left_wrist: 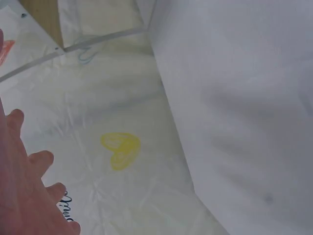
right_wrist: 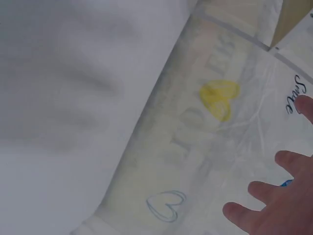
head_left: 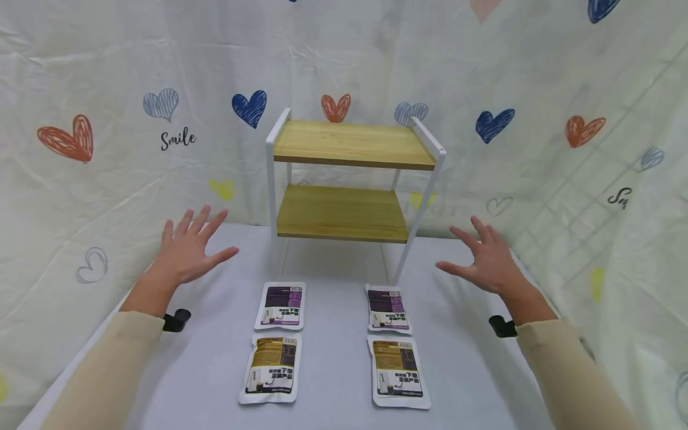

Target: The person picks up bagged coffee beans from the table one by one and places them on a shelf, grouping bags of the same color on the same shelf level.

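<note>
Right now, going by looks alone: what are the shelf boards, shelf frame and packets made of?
Shelf boards: wood or wood-look laminate, satin; yellowish faces with faint grain streaks.
Shelf frame: probably painted metal, smooth white; slim, straight bars, though plastic or painted wood is possible.
Packets: likely plastic or foil film, slight sheen; printed fronts, flat white borders.
</note>
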Demonstrator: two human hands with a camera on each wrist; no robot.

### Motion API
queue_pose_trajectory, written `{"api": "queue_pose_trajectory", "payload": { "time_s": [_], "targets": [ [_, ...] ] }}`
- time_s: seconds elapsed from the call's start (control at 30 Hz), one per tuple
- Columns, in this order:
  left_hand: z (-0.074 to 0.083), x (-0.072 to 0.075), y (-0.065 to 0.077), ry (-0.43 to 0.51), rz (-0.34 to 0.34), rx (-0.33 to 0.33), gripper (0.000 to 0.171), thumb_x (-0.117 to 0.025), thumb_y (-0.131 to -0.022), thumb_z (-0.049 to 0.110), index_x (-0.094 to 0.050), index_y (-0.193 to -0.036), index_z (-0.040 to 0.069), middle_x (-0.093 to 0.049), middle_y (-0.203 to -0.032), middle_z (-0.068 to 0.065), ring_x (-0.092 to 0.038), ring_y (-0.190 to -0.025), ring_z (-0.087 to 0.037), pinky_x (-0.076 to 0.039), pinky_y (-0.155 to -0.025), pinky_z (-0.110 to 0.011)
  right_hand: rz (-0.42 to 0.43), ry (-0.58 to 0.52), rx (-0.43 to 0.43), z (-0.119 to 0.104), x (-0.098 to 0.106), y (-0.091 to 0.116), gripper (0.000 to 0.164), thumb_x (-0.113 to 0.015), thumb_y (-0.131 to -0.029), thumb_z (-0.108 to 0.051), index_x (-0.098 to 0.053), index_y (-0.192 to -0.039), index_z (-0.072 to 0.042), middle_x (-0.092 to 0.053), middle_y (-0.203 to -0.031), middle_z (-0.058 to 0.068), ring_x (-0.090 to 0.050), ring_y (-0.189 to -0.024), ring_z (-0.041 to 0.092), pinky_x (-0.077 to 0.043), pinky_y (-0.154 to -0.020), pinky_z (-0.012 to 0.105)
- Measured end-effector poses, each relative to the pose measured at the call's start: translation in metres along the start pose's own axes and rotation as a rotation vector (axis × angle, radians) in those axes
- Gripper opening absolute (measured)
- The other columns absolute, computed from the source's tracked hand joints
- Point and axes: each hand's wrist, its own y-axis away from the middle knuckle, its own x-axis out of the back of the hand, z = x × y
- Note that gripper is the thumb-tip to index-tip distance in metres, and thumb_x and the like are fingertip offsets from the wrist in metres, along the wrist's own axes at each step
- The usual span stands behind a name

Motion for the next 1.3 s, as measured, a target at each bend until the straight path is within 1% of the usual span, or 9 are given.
{"api": "queue_pose_trajectory", "payload": {
  "time_s": [0.17,0.3,0.43,0.57,0.8,0.97,1.17,1.23,1.3],
  "targets": [
    [0.007,-0.005,0.003,0.037,0.064,-0.022,0.095,-0.048,-0.092,0.076,-0.012,-0.166,0.027,-0.009,-0.172,-0.020,-0.007,-0.156,-0.051,0.000,-0.120,-0.077,0.019,-0.049,0.028,-0.007,-0.009,0.008,0.095,-0.070,-0.084,-0.069,-0.039,-0.158,-0.018,-0.005,-0.172,0.020,-0.013,-0.152,0.055,-0.020,-0.111,0.083],
    [0.012,-0.008,0.005,0.073,0.115,-0.045,0.091,-0.050,-0.094,0.072,-0.016,-0.165,0.027,-0.012,-0.172,-0.020,-0.009,-0.156,-0.050,-0.003,-0.120,-0.076,0.024,-0.084,0.041,-0.014,-0.017,0.012,0.092,-0.070,-0.085,-0.066,-0.041,-0.157,-0.018,-0.009,-0.171,0.021,-0.018,-0.150,0.054,-0.022,-0.111,0.082],
    [0.017,-0.012,0.004,0.117,0.143,-0.056,0.086,-0.052,-0.096,0.066,-0.019,-0.165,0.027,-0.013,-0.172,-0.018,-0.010,-0.156,-0.049,-0.002,-0.121,-0.074,0.029,-0.125,0.056,-0.021,-0.021,0.015,0.085,-0.069,-0.088,-0.062,-0.042,-0.156,-0.018,-0.010,-0.171,0.021,-0.019,-0.149,0.056,-0.024,-0.110,0.082],
    [0.023,-0.013,0.004,0.168,0.168,-0.072,0.083,-0.055,-0.098,0.059,-0.020,-0.165,0.025,-0.016,-0.171,-0.019,-0.013,-0.155,-0.050,-0.007,-0.122,-0.074,0.037,-0.165,0.063,-0.028,-0.026,0.019,0.080,-0.070,-0.090,-0.057,-0.044,-0.155,-0.019,-0.012,-0.170,0.021,-0.021,-0.148,0.056,-0.026,-0.109,0.081],
    [0.036,-0.016,0.007,0.261,0.227,-0.120,0.082,-0.062,-0.098,0.047,-0.021,-0.164,0.023,-0.022,-0.170,-0.019,-0.020,-0.154,-0.048,-0.017,-0.121,-0.073,0.064,-0.211,0.079,-0.040,-0.042,0.028,0.082,-0.077,-0.084,-0.057,-0.048,-0.153,-0.023,-0.018,-0.169,0.019,-0.024,-0.147,0.054,-0.035,-0.104,0.081],
    [0.045,-0.016,0.004,0.336,0.260,-0.155,0.081,-0.065,-0.098,0.043,-0.023,-0.164,0.023,-0.027,-0.169,-0.016,-0.025,-0.154,-0.043,-0.024,-0.120,-0.072,0.054,-0.256,0.069,-0.052,-0.049,0.032,0.084,-0.080,-0.081,-0.058,-0.050,-0.151,-0.023,-0.018,-0.170,0.016,-0.024,-0.149,0.051,-0.034,-0.106,0.080],
    [0.059,-0.010,0.001,0.440,0.259,-0.149,0.078,-0.062,-0.099,0.046,-0.025,-0.164,0.024,-0.030,-0.168,-0.012,-0.028,-0.154,-0.038,-0.028,-0.120,-0.068,0.071,-0.323,0.075,-0.064,-0.056,0.036,0.078,-0.083,-0.081,-0.054,-0.056,-0.146,-0.021,-0.024,-0.168,0.015,-0.031,-0.148,0.049,-0.036,-0.107,0.077],
    [0.063,-0.009,-0.001,0.468,0.269,-0.150,0.076,-0.063,-0.099,0.044,-0.027,-0.163,0.023,-0.032,-0.167,-0.011,-0.030,-0.153,-0.037,-0.030,-0.120,-0.067,0.080,-0.348,0.080,-0.067,-0.060,0.038,0.075,-0.083,-0.081,-0.052,-0.058,-0.144,-0.021,-0.026,-0.167,0.015,-0.034,-0.147,0.048,-0.038,-0.107,0.076],
    [0.066,-0.008,-0.002,0.499,0.292,-0.162,0.072,-0.064,-0.100,0.038,-0.031,-0.161,0.020,-0.036,-0.165,-0.012,-0.034,-0.151,-0.037,-0.033,-0.119,-0.066,0.088,-0.376,0.085,-0.071,-0.063,0.038,0.073,-0.083,-0.081,-0.051,-0.060,-0.143,-0.021,-0.028,-0.166,0.016,-0.037,-0.145,0.048,-0.040,-0.106,0.075]
  ]
}}
